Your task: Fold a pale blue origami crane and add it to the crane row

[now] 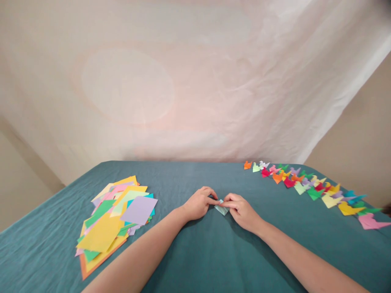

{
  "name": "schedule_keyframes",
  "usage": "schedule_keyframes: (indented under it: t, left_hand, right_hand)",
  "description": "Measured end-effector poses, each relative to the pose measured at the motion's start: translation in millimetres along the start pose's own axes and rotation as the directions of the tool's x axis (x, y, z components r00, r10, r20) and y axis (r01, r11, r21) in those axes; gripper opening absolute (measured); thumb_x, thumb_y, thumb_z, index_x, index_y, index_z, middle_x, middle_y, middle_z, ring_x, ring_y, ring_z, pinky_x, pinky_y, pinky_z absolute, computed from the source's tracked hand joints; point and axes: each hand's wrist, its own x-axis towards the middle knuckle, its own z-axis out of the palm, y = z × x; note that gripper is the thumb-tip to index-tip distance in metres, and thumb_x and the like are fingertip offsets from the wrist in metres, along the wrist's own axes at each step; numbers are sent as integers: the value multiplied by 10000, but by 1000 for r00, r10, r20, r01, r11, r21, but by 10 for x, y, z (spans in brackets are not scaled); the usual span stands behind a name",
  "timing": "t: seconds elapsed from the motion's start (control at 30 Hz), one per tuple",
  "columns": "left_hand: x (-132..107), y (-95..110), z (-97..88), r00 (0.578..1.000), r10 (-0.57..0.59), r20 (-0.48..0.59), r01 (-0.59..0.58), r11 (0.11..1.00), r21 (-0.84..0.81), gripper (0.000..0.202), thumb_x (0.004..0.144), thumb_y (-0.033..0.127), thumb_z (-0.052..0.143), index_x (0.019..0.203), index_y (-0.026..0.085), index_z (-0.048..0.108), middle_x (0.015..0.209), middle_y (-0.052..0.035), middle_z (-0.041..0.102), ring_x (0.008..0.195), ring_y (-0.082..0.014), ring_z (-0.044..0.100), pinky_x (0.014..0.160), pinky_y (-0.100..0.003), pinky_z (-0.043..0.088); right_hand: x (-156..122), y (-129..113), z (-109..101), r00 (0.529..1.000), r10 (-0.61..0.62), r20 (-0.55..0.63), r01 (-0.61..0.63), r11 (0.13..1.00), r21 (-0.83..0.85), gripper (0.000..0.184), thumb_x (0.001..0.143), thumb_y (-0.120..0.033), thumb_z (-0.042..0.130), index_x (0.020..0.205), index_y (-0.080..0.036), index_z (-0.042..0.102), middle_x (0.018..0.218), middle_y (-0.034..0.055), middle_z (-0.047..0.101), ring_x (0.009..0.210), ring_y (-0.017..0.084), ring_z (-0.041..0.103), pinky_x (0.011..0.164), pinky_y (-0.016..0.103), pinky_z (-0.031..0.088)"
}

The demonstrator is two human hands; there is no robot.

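Note:
A small pale green folded paper [222, 210] lies on the cloth at the middle of the table, one corner toward me. My left hand [200, 202] presses its upper left edge with the fingertips, its fingers bent and closed. From the other side, my right hand [242, 211] lays its index finger along the top of the same paper, with the other fingers curled in. The fingertips of both hands almost meet over the paper and cover part of its upper edge.
Left of my arms lies a loose pile of coloured paper squares [102, 232], a lilac square [139, 210] on top. Several folded paper birds [301, 187] stand in rows along the right side. Dark green cloth [183, 175] covers the table; a pale sheet [195, 89] hangs behind.

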Motion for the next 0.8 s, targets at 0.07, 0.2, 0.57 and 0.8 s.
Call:
schedule_keyframes:
  t: [0.07,0.2,0.57,0.8]
  left_hand:
    - [-5,-19,15,1000,-8,-9,8,1000,-16,509,753,-23,445,1080,317,638,1057,-20,552,1049,-165,453,962,-327,351]
    - [-7,-23,26,1000,-6,-5,6,1000,15,470,773,-5,456,1071,307,643,1055,-21,553,1050,-162,455,959,-317,347]
    - [13,100,-151,993,57,101,-86,949,303,364,833,116,511,1121,324,589,1122,-37,546,1186,-226,375,940,-368,329]
    - [14,129,-167,993,43,114,-79,940,333,359,824,127,522,1120,321,583,1139,-33,546,1201,-230,365,947,-368,316]
  right_hand:
    - [5,-9,-16,999,-17,30,18,999,-43,506,723,43,396,1005,-267,679,897,32,582,866,165,521,795,314,385]
    - [9,-70,-104,990,-57,129,73,990,-125,467,808,9,393,1078,-278,644,930,42,567,879,165,502,789,313,381]
    - [21,-138,-198,960,-73,270,151,948,-280,321,899,-128,416,1082,-277,633,954,54,563,900,180,489,766,310,368]
    - [-13,-190,-280,941,-88,326,170,958,-232,362,879,-90,400,1080,-279,635,1020,59,555,934,180,494,803,304,376]
